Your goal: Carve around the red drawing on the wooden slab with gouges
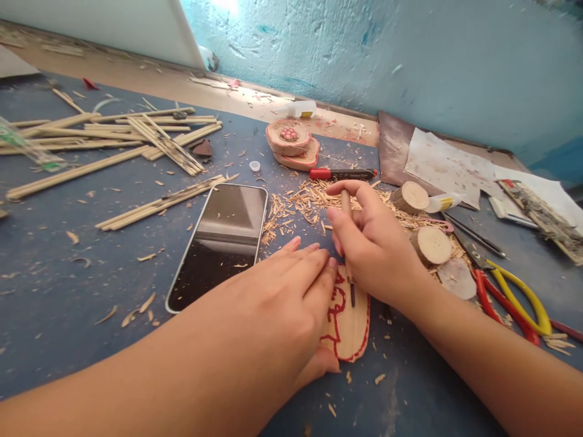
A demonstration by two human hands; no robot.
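The left hand (291,297) lies flat with straight fingers over the wooden piece (359,331), which rests on the tabletop (410,388) at front centre; should that pressure ease, the piece could skid. The right hand (371,233) is curled around the carving tool (346,203), its dark tip pointing down at the piece beside the red drawing (334,315). A leftward slip could bring it against the left hand's fingers; too hard a push might gouge the face.

The blue tabletop, strewn with chips, carries sticks (166,145), then a phone (223,230), shavings (291,212), a red marker (344,174), sawn blocks (435,246) and, far right, pliers (510,306). Behind, a white panel (100,27) stands at left; a rough, pale blue wall (387,60) fills the rest.
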